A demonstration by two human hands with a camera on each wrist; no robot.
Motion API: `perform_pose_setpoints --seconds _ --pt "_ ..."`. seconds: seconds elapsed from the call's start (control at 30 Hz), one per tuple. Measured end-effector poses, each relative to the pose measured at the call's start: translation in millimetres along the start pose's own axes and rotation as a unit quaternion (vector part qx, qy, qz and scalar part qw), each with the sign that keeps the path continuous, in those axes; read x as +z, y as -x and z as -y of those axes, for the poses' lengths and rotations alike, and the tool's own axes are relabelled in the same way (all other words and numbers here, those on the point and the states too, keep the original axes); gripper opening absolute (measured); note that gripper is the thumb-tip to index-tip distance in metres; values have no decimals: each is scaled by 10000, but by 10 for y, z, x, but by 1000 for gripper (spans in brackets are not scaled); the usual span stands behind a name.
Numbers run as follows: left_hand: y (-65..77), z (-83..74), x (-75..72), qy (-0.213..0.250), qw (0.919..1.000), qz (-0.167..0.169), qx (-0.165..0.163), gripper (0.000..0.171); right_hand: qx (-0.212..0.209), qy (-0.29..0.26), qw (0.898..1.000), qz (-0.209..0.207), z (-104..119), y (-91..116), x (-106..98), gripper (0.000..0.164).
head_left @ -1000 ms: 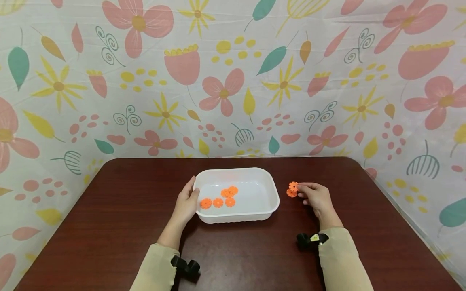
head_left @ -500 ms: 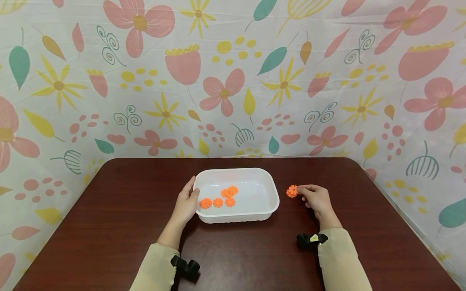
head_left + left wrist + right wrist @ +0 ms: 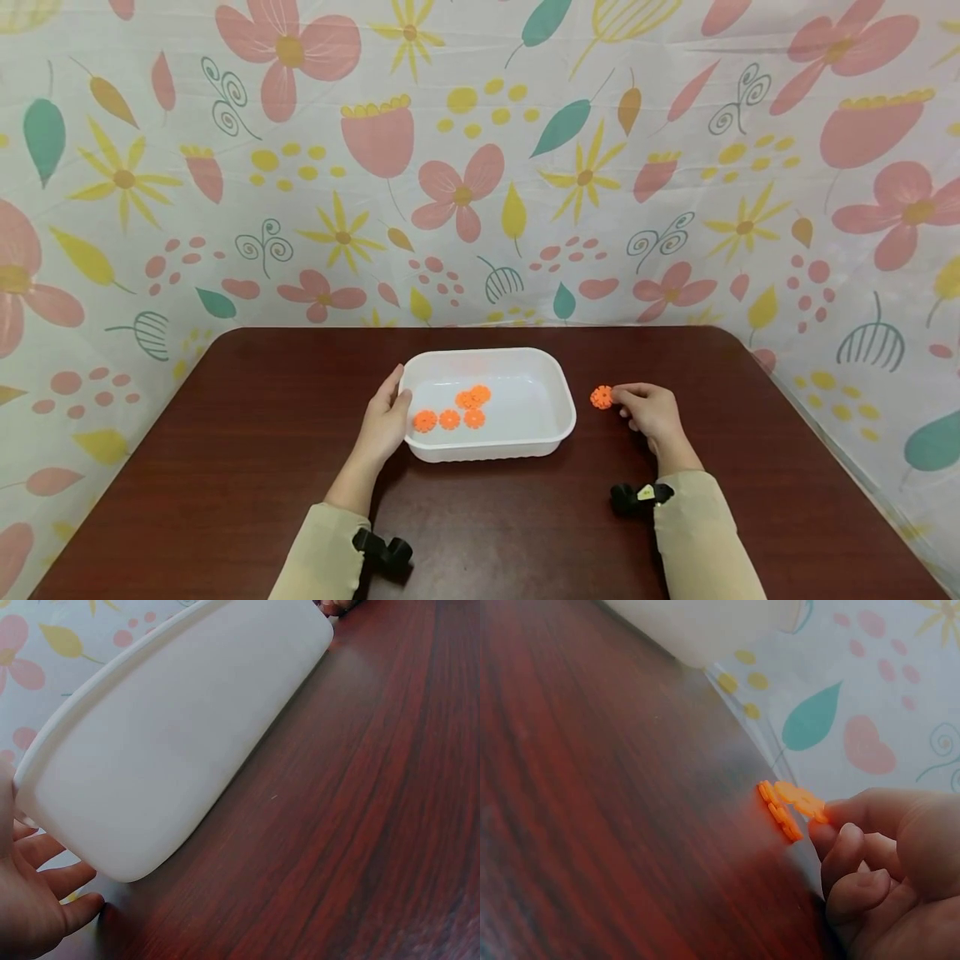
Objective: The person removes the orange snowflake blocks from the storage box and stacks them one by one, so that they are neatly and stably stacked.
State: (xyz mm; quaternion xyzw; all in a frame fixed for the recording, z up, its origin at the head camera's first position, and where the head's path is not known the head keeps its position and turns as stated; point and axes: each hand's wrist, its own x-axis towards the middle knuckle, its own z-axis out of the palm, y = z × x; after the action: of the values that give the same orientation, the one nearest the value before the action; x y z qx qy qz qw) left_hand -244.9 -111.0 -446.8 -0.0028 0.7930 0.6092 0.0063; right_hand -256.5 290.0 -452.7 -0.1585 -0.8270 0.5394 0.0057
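At the left end of the white plastic tub (image 3: 491, 448), my left hand (image 3: 384, 423) holds the rim, its thumb over the edge and its fingers outside against the wall. Right of the tub, the thumb and forefinger of my right hand (image 3: 654, 412) pinch a notched orange disc (image 3: 799, 797) by its edge. The pinched disc is tilted close over a second orange disc (image 3: 781, 813) lying on the table, and in the head view the two overlap. Several similar orange discs (image 3: 449, 419) lie in the left half of the tub, some overlapping.
The dark red-brown wooden table (image 3: 225, 467) has rounded far corners. Behind it hangs a white cloth (image 3: 300, 208) printed with flowers and leaves. Black wrist devices (image 3: 382, 552) are strapped over the beige sleeves (image 3: 697, 525).
My right hand has brought the pinched disc down and slightly left, so that it now covers the disc on the table. My left hand stays at the tub's rim.
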Motion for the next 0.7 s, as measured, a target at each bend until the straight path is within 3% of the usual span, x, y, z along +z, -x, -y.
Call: perform_pose_setpoints --seconds 0.7 --pt "-9 14 5 63 10000 -45 53 51 30 96 9998 -168 -10 15 25 33"
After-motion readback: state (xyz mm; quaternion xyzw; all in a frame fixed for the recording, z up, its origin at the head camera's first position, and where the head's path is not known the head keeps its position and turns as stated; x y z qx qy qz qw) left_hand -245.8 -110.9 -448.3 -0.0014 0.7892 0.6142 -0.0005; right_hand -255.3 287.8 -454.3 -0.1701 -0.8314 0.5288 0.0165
